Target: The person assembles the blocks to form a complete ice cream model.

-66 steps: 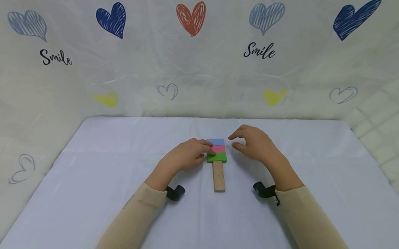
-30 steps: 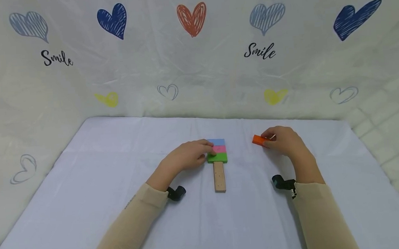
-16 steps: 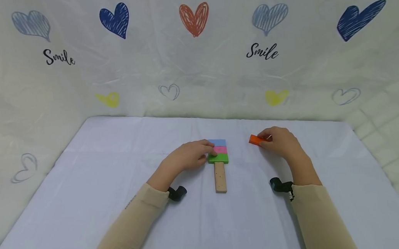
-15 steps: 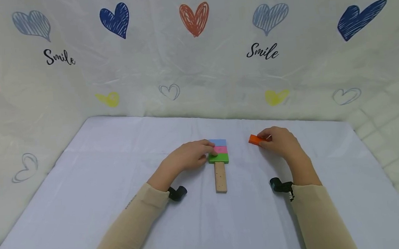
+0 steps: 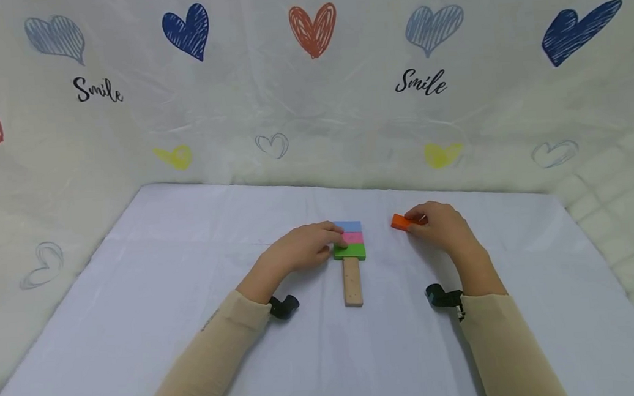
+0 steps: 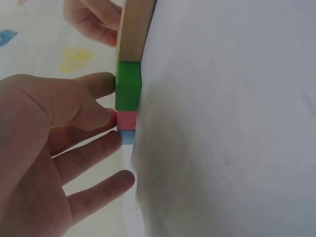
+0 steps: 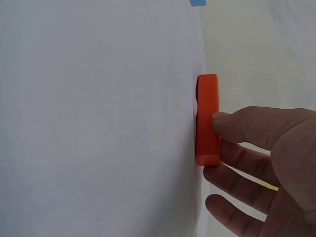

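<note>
My left hand (image 5: 300, 248) rests its fingertips on a flat row of wooden blocks: a blue block (image 5: 351, 226), a pink block (image 5: 355, 237) and a green block (image 5: 351, 251). In the left wrist view those fingers are spread and fairly straight against the pink and green blocks. A bare wooden stick (image 5: 352, 282) meets the green block's near edge, so the pieces look like an ice lolly. Off to the right, my right hand (image 5: 441, 226) pinches an orange block (image 5: 400, 221); in the right wrist view the thumb lies on its face (image 7: 208, 116).
A white cloth covers the table (image 5: 328, 357), and a curtain (image 5: 343, 104) printed with hearts hangs along its back edge. A black wrist camera (image 5: 284, 307) sits at the left wrist, another wrist camera (image 5: 442, 296) at the right.
From beside the row of blocks, my right hand has gone right, taken hold of the orange block, then come slightly back left with it. The left hand stays on the blocks.
</note>
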Demonstrator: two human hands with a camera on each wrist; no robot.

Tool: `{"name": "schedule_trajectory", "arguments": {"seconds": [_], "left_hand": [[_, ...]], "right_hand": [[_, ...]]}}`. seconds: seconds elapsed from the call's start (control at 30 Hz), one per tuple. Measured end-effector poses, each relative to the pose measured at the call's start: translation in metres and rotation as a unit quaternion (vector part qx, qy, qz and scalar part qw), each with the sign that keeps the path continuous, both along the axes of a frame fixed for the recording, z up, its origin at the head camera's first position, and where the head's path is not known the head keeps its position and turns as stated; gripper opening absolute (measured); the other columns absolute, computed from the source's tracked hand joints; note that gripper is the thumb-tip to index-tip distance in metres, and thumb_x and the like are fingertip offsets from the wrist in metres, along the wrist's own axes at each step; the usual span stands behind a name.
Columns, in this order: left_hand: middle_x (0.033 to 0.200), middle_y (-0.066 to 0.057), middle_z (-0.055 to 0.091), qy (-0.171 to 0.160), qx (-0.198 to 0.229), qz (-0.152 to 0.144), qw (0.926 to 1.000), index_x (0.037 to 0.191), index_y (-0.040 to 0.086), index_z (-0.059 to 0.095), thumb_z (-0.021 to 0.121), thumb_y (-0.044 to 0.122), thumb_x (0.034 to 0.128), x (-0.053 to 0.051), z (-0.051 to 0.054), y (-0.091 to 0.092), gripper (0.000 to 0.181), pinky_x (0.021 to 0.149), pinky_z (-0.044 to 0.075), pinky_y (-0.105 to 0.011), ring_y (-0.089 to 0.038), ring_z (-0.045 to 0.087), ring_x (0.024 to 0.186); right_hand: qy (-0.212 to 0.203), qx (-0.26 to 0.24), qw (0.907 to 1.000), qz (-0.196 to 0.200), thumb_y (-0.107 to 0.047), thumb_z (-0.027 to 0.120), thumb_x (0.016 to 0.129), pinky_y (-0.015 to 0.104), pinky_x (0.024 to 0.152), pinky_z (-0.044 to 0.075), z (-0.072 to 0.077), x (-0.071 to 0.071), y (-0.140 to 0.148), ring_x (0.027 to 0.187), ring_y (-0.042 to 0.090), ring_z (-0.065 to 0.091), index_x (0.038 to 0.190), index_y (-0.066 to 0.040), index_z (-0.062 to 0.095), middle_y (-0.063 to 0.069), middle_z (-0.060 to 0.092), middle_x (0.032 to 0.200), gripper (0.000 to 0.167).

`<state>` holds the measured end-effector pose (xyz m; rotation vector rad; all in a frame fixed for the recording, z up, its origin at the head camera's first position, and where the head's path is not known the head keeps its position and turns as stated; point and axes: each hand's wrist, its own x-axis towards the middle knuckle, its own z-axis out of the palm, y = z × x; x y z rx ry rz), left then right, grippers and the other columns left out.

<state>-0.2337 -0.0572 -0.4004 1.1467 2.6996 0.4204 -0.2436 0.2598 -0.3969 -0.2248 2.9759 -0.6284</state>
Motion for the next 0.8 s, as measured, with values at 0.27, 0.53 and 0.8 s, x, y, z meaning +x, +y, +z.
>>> {"name": "schedule_trajectory", "arguments": {"seconds": [0.27, 0.53, 0.8], "left_hand": [[0.145, 0.001, 0.054, -0.011, -0.004, -0.001, 0.9999, 0.129, 0.022, 0.068, 0.05, 0.005, 0.098, 0.0, -0.001, 0.006, 0.04, 0.107, 0.044, -0.035, -0.018, 0.051, 0.134], [0.145, 0.003, 0.054, -0.009, -0.005, 0.006, 0.9999, 0.128, 0.023, 0.068, 0.048, 0.005, 0.0981, 0.001, 0.001, 0.004, 0.041, 0.108, 0.043, -0.034, -0.016, 0.049, 0.135], [0.144, 0.002, 0.054, -0.014, -0.007, 0.012, 0.9998, 0.129, 0.022, 0.068, 0.05, 0.006, 0.0988, 0.002, 0.002, 0.002, 0.039, 0.108, 0.043, -0.034, -0.016, 0.05, 0.134]], "right_hand": [[-0.022, 0.009, 0.9997, -0.002, -0.02, 0.064, 0.094, 0.051, 0.088, 0.048, 0.004, -0.002, -0.004, 0.104, 0.033, 0.059, 0.122, -0.01, 0.071, 0.016, 0.068, 0.115, 0.031], [-0.04, 0.008, 0.9991, -0.01, -0.017, 0.063, 0.093, 0.052, 0.09, 0.047, 0.01, -0.007, -0.016, 0.108, 0.034, 0.057, 0.122, -0.01, 0.071, 0.016, 0.067, 0.118, 0.03], [-0.054, -0.014, 0.9983, -0.015, -0.015, 0.066, 0.092, 0.05, 0.089, 0.048, 0.012, -0.012, -0.031, 0.107, 0.032, 0.057, 0.119, -0.009, 0.072, 0.014, 0.068, 0.118, 0.029]]}}
